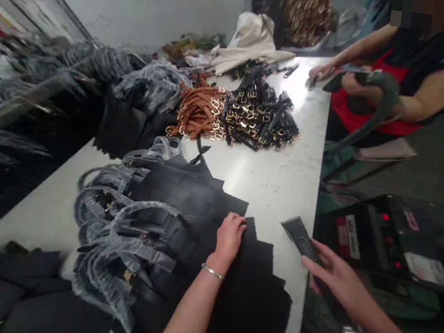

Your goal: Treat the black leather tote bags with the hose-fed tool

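Note:
My left hand [230, 237], with a bracelet at the wrist, has its fingers curled at the edge of a black panel [218, 201] in an overlapping, fanned-out row on the table. My right hand [326, 269] is closed around a flat black strap [301, 238]. The strap's wide end points up and to the left over the table edge, and its lower part hangs beneath the hand. Several plastic-wrapped bag handles [129, 241] lie on the panels to the left of my left hand.
Brown straps [200, 111] and black buckled straps [257, 117] are heaped farther back on the white table [284, 184]. A co-worker's hands [352, 82] hold a dark curved handle [385, 99] at right. Dark panels [50, 302] are stacked front left. A machine box [381, 243] stands beside the table.

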{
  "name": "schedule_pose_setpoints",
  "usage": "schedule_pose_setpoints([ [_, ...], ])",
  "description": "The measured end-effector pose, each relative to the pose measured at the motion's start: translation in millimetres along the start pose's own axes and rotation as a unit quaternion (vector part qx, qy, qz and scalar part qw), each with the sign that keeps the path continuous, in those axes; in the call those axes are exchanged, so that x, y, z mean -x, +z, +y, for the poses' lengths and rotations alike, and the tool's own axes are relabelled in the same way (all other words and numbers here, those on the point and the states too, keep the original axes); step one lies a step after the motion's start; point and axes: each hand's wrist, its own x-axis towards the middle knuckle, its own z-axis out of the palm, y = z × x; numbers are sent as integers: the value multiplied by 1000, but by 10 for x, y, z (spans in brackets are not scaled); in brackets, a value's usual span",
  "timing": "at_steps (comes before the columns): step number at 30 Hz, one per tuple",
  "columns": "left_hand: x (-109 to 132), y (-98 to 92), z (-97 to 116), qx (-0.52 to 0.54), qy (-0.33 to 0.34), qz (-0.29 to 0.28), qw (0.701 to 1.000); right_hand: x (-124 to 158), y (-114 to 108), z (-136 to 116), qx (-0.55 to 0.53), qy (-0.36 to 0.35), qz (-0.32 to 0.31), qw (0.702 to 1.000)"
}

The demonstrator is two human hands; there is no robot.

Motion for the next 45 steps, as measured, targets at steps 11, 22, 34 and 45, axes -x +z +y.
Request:
schedule_pose_setpoints([
  [11,-113,10,84,-150,154,-58,975,9,29,185,-22,1,-40,999],
  [22,-126,-126,-117,-106,130,-64,984,-56,28,111,-12,-10,-31,999],
  [34,-232,-71,180,-215,197,-94,952,-61,140,181,-5,8,-34,999],
  [45,-277,14,57,-157,168,-98,968,-36,141,209,28,-30,-31,999],
])
